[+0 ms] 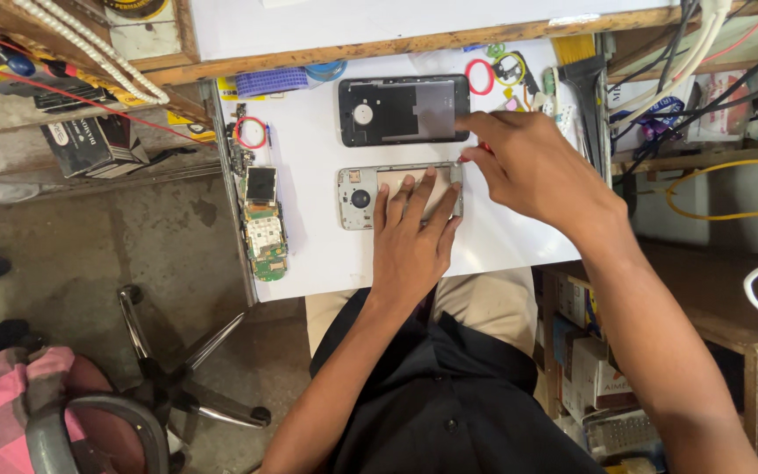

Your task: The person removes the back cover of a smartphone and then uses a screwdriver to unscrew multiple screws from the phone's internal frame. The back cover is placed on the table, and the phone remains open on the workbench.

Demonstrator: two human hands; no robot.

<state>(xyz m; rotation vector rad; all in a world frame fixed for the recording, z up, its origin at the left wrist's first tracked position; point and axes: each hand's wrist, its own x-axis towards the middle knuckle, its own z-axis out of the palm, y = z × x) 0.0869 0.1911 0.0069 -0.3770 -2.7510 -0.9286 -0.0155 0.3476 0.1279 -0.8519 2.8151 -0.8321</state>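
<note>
Phone chassis [360, 197], a flat silver-grey frame with rounded corners and a round dark lens ring near one end, lay on the white work surface [326, 254] just in front of the person. Around it, going from big to small: the smooth white surface itself, edged by a raw wooden strip; a black swivel chair base [190, 373] on the stained concrete floor; a black plastic rear housing [401, 110] lying just beyond the chassis, matte, with a pale round patch; a green circuit board [264, 224] with a dark square screen near the surface's edge; a dark cardboard box [94, 140] on the shelf beside it, with pale label patches; a red ring [250, 132]. The left hand [414, 241] pressed flat on the chassis, fingers spread, gripping nothing. The right hand [528, 167] pinched a thin tool with a red handle [467, 158] at the chassis corner, fingers closed tightly round it.
</note>
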